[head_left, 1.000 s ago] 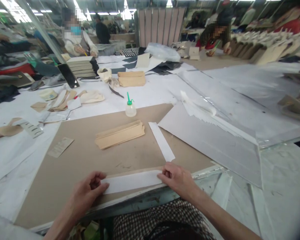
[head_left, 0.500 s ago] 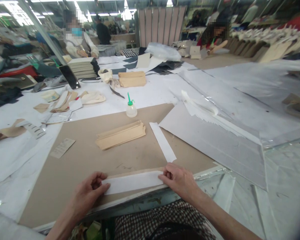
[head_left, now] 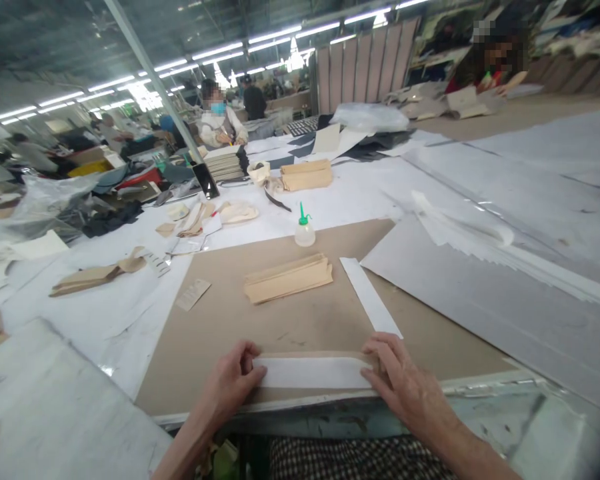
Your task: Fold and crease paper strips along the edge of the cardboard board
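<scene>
A long white paper strip [head_left: 313, 373] lies over a tan strip [head_left: 305, 355] at the near edge of the brown board [head_left: 280, 327]. At its left end, my left hand [head_left: 237, 373] is closed, with the thumb and curled fingers gripping the strip. My right hand [head_left: 405, 377] holds the other end, its thumb on the lower corner and its fingers bent over the upper one. Just beyond that hand lies a second white strip [head_left: 370, 297], slanting away. Past the middle of the board sits a stack of tan strips [head_left: 289, 279].
A clear squeeze bottle [head_left: 305, 233] with a green nozzle stands behind the tan stack. Large grey sheets [head_left: 460, 293] cover the right side. A small tag [head_left: 193, 294] lies left, and a phone [head_left: 206, 181] leans by a pole. Two co-workers sit across the table.
The head view has turned left and tilted up, so everything sits further right. My right hand's fingers have spread wider at the strip's end; the left keeps its grip.
</scene>
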A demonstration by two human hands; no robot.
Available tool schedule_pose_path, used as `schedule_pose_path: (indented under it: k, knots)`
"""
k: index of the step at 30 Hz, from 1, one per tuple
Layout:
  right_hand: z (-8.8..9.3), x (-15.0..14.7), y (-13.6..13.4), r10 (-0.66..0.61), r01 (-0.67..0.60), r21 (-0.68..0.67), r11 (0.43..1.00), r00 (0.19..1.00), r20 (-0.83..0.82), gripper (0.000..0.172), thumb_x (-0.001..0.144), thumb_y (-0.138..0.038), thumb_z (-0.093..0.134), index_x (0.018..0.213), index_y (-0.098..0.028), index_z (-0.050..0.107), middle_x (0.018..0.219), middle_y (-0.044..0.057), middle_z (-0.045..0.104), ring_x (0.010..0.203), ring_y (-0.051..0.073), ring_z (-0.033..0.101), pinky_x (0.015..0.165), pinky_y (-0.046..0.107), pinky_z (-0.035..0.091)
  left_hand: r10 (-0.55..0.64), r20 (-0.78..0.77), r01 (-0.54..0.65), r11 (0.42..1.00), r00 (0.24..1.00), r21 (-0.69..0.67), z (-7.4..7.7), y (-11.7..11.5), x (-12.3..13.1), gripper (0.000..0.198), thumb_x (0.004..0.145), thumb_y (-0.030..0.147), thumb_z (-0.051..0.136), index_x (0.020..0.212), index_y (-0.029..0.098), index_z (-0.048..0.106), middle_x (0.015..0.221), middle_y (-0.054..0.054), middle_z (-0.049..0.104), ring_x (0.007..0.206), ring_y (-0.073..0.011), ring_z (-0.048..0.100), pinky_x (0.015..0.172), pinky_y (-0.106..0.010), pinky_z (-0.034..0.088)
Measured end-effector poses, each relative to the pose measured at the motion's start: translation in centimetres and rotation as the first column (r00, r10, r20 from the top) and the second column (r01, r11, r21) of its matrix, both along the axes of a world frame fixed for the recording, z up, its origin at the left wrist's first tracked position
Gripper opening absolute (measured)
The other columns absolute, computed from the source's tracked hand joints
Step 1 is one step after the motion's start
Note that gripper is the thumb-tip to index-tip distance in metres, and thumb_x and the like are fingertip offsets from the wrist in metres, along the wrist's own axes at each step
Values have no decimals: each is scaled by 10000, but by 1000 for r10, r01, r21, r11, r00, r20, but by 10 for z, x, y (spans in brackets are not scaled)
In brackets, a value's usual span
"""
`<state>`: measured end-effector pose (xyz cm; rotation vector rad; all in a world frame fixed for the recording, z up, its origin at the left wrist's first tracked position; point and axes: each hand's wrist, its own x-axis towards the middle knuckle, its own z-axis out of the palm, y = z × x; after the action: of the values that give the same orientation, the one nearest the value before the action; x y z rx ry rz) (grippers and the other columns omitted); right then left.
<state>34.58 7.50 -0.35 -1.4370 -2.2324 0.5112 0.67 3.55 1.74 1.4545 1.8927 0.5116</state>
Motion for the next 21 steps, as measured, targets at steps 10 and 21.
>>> schedule_pose_path:
  k: [10, 21]
  knots:
    - [-6, 2, 1, 212, -233, 138, 963, 965, 153, 319, 904, -62, 472, 1024, -267, 685, 1292, 82, 595, 1110, 250, 587, 820, 366, 592, 128, -58, -121, 986, 990, 114, -6, -6, -8, 352, 745, 421, 680, 982, 225, 509, 667, 91, 473, 624, -152, 520, 625, -286, 399]
    - [-4, 2, -1, 213, -235, 141, 962, 965, 155, 336, 894, -52, 489, 1058, -255, 700, 1308, 82, 608, 1142, 240, 590, 852, 353, 587, -403, -404, 551, 744, 821, 378, 6, -38, 59, 322, 945, 116, 405, 1196, 219, 580, 1170, -92, 641, 1104, -228, 565, 969, -392, 478]
